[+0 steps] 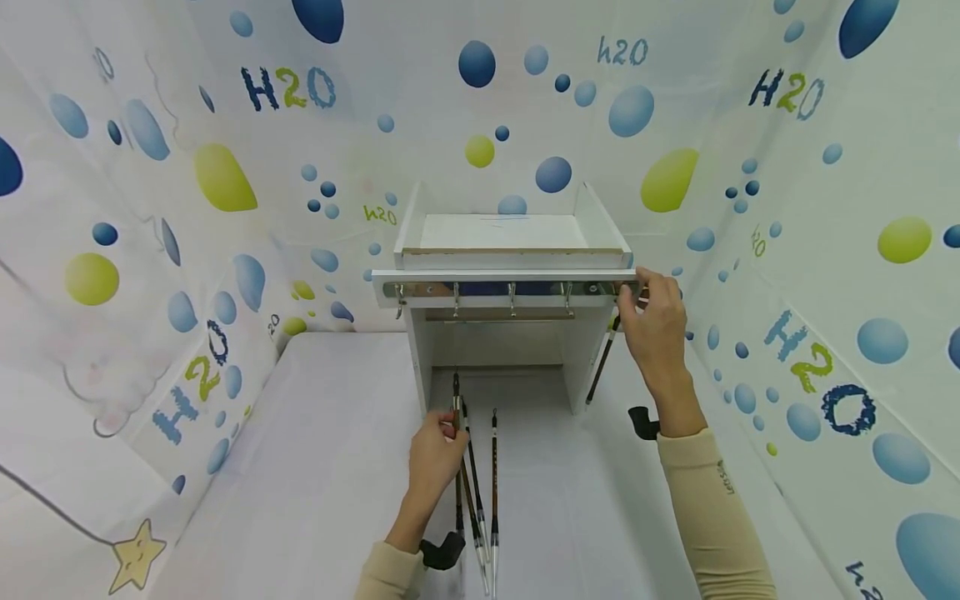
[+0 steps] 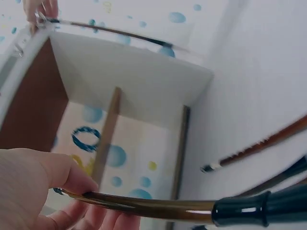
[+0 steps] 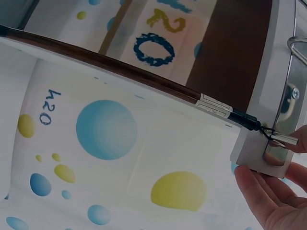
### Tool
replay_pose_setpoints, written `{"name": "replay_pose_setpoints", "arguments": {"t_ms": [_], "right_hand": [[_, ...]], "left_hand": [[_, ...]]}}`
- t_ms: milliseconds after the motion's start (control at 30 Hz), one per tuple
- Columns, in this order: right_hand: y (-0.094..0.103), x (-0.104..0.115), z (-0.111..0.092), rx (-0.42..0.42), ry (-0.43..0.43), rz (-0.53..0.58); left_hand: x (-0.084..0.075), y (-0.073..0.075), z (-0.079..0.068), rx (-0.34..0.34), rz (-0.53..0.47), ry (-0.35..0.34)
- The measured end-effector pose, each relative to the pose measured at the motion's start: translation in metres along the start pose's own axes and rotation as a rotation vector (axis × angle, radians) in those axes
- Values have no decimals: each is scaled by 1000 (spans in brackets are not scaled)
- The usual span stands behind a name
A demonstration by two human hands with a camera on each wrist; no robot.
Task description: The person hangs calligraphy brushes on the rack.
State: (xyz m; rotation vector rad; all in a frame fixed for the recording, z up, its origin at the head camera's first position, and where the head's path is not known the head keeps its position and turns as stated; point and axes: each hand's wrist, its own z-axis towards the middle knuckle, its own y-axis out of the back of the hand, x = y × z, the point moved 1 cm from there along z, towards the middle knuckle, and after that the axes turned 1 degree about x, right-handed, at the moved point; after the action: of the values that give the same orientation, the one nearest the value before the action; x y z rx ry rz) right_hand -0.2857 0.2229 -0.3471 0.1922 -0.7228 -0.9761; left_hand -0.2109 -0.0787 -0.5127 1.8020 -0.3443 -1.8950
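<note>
A calligraphy brush (image 1: 458,492) is pinched between the thumb and fingers of my left hand (image 1: 437,454); its brown handle (image 2: 158,207) crosses the left wrist view. My right hand (image 1: 654,329) grips the right end of the metal hook rail (image 1: 480,289), thumb near the last hook and fingers around the rail's end. From that hook, another brush (image 3: 144,74) hangs by its cord loop beside the white shelf's side panel (image 1: 588,358). More brushes (image 1: 495,483) lie on the white surface, right of my left hand.
The white shelf unit (image 1: 517,260) stands against the back, open at the front, with several hooks along its rail. A cloth backdrop (image 1: 420,75) with blue and green dots surrounds the white table (image 1: 300,467) at the back and both sides.
</note>
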Motion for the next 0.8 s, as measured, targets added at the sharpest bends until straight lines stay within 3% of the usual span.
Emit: {"name": "replay_pose_setpoints", "arguments": {"t_ms": [233,500,800], "right_hand": [[0,1,2,-8,2,2],[1,2,3,-6,-1,-5],[0,2,0,9,-2,-6]], "left_hand": [[-30,0,-7,41,-5,-117],[-61,-3,-11,69,78,-298],[-89,-8,-9,82,114,-388]]}}
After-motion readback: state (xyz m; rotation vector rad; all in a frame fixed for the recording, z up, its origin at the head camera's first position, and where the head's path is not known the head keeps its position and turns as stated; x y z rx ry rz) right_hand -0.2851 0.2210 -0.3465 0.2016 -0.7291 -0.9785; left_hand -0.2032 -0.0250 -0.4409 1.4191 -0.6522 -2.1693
